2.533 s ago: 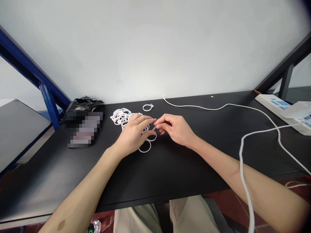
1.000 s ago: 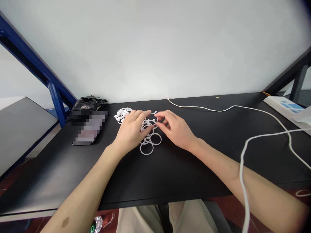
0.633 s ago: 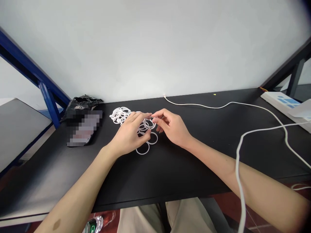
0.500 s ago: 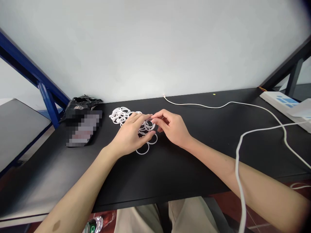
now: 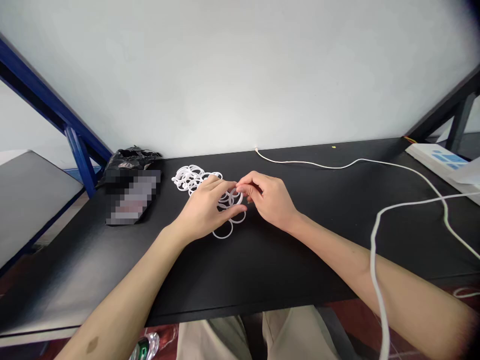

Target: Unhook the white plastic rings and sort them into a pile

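A pile of thin white rings (image 5: 189,172) lies on the black tabletop (image 5: 232,280), partly hidden behind my left hand (image 5: 208,205). That hand curves over the near end of the pile, with its fingertips and thumb around a white ring (image 5: 240,199). My right hand (image 5: 272,200) pinches at the upper edge of the same ring with thumb and index finger, against the left fingertips. What exactly sits in the pinch is too small to make out. A loose white ring (image 5: 222,237) lies flat just below my left thumb.
To the left are a crumpled black plastic bag (image 5: 135,159) and a blurred-out packet (image 5: 133,200). A white cable (image 5: 318,164) runs along the back and loops over my right forearm. At far right lies a white box with blue marks (image 5: 446,157). A wall stands behind.
The whole scene has shifted slightly to the right with the head. Both hands keep nearly the same pose at the ring; the fingers have moved only a little.
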Motion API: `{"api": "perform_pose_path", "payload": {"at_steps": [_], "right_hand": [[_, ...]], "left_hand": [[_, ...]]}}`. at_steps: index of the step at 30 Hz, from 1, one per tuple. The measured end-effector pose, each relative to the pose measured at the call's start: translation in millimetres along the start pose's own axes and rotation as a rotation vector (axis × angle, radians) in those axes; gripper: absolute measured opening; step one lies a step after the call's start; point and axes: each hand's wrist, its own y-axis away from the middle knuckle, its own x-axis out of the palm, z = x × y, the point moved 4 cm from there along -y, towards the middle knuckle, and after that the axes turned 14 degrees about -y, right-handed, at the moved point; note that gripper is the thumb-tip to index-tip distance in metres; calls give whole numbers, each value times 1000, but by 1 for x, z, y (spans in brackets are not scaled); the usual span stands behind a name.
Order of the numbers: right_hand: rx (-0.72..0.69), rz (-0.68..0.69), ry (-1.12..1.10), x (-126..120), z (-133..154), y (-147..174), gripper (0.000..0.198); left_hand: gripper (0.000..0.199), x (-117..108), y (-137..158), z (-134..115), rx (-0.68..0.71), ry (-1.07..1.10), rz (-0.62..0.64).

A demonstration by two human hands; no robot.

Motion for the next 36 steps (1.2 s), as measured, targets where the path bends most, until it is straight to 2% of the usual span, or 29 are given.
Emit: {"api": "perform_pose_path", "payload": {"at_steps": [10,12,15,18,22,25,29,32,34,36], "right_hand": [[25,-8,2,0,-3,2,19],[50,-7,-1,-1,-6,2,25],[85,-26,23,-2,-10,1,33],[104,-41,83,-2,-14,1,31],[114,-19,136,0,-18,1,26],[111,30,181,2,-16,2,28],[47,233,285,14,-5,6,52],[-35,360,382,29,1,11,73],[-37,380,453,36,-1,13,74],[-7,368,520,39,-6,13,67]], "left_hand": [[32,-1,2,1,-6,-25,-8],[35,-1,1,3,-19,-56,-27],[36,0,0,10,-77,-153,-70],[38,0,1,19,-177,-273,-94],[58,2,4,30,-278,-345,-37],[76,11,8,39,-279,-372,116],[70,23,11,51,-309,-383,262],[60,28,9,56,-327,-366,269],[57,30,7,57,-307,-333,254],[55,30,4,55,-275,-278,225]]}}
